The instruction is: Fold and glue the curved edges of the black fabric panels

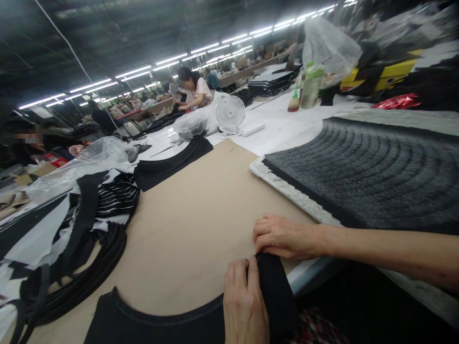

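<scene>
A curved piece of black fabric lies along the near edge of a brown paper sheet. My left hand rests on the fabric's right end, fingers curled over its top edge. My right hand lies just beyond, fingers closed and pinching the same corner of the black fabric against the paper. Both hands meet at that corner near the table's front edge.
A thick stack of dark grey cut pieces sits to the right. Black and striped fabric strips and a plastic bag lie left. A small white fan, a bottle and other workers are farther back.
</scene>
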The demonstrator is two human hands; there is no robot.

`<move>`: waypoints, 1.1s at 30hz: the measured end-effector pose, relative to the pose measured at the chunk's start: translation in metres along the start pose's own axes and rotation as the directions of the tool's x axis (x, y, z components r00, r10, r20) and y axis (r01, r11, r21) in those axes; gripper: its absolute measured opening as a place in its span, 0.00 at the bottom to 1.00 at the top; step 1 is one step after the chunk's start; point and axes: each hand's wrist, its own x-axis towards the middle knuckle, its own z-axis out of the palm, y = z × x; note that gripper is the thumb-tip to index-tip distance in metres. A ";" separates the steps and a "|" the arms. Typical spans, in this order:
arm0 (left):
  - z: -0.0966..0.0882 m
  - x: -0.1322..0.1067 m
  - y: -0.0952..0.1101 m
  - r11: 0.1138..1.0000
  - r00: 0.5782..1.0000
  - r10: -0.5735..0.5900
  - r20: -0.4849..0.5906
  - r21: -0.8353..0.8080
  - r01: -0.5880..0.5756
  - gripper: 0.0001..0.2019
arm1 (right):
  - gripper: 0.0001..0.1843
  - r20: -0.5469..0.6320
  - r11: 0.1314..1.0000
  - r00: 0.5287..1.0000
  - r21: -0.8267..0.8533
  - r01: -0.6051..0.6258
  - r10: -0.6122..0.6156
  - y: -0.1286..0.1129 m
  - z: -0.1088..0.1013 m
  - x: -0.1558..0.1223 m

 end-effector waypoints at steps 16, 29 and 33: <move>0.004 -0.003 0.003 0.999 0.998 -0.043 0.043 -0.010 0.043 0.21 | 0.14 -0.055 0.971 0.975 -0.126 0.205 -0.213 0.011 0.012 -0.006; 0.008 -0.002 0.004 1.000 0.999 -0.025 0.042 0.003 0.025 0.24 | 0.14 -0.104 0.995 0.990 -0.039 0.092 -0.095 0.003 0.005 -0.010; 0.004 -0.003 0.005 1.000 0.998 -0.011 0.069 0.028 0.009 0.24 | 0.14 -0.073 0.996 0.993 0.001 0.090 -0.090 0.001 0.003 -0.010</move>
